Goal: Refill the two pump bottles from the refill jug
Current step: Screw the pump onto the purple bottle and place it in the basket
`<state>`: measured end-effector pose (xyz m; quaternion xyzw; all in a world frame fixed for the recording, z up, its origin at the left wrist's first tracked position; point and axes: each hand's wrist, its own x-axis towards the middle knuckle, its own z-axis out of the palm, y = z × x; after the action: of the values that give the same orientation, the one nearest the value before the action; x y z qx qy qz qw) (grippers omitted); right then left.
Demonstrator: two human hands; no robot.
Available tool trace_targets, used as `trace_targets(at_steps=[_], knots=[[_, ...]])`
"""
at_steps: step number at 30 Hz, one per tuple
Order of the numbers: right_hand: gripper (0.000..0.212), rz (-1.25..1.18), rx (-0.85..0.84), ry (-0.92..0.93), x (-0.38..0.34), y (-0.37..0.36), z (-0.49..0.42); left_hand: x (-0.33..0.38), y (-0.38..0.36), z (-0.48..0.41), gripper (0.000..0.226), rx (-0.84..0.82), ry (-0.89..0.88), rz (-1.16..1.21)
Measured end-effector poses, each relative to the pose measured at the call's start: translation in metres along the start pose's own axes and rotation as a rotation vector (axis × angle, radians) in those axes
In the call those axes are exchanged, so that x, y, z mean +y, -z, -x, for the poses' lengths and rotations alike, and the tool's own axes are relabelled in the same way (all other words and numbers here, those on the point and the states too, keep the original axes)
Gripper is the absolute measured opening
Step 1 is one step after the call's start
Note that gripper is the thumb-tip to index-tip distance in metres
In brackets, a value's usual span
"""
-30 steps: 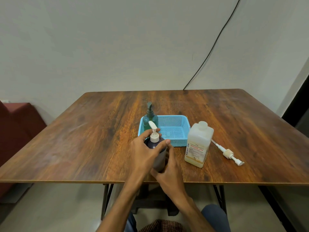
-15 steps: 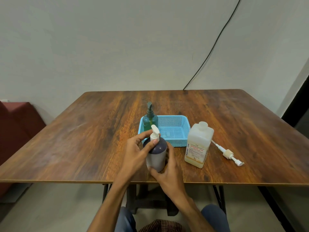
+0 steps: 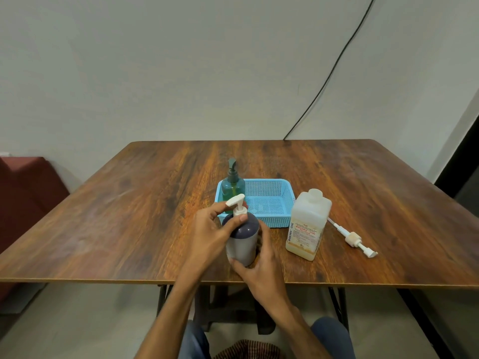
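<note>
Up top, left grip pinches the pump; right grip curls round the grey bottle.

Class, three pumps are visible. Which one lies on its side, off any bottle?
The loose white pump, flat on the table right of the refill jug. The other two stand upright atop the grey bottle and the green bottle.

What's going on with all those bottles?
A person holds a dark round plastic pump bottle on the brown wooden table. The right hand grips its body low down while the left hand pinches its white pump top at the neck. A green see-through pump bottle stands in a blue plastic basket. The pale square refill jug stands to the right, with a loose white pump lying beside it.
</note>
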<state>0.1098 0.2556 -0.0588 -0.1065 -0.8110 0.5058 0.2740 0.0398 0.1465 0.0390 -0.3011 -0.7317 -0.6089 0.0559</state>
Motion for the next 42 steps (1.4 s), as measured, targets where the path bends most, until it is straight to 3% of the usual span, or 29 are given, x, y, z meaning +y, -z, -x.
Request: trace_targets(at_steps=[2,4,7,11,19,25,32,42], knots=[[0.099,-0.008,-0.001,0.002,0.001,0.000,0.001,0.000,0.009,-0.004,0.025,-0.149,0.044,0.075],[0.099,-0.009,-0.001,0.002,0.001,0.000,0.001,0.000,0.011,-0.003,0.031,-0.172,0.045,0.078],[0.099,-0.002,0.003,0.003,-0.002,0.001,0.001,0.003,0.000,0.007,0.036,0.046,-0.062,-0.123],[0.097,-0.005,0.004,0.005,-0.001,0.002,0.001,0.007,-0.013,0.011,0.033,0.223,-0.054,-0.134],[0.096,-0.033,0.000,-0.003,-0.002,0.002,0.001,0.000,0.001,0.002,0.022,0.060,0.041,0.007],[0.098,-0.022,-0.008,-0.025,-0.005,0.003,0.001,0.002,-0.012,0.012,0.032,0.180,-0.017,-0.041],[0.099,-0.025,-0.025,-0.025,-0.009,0.005,-0.001,0.001,-0.009,0.012,0.033,0.152,-0.004,-0.033],[0.079,0.109,0.169,0.024,-0.035,0.003,-0.009,0.012,0.000,0.018,0.043,0.100,0.012,0.131]])
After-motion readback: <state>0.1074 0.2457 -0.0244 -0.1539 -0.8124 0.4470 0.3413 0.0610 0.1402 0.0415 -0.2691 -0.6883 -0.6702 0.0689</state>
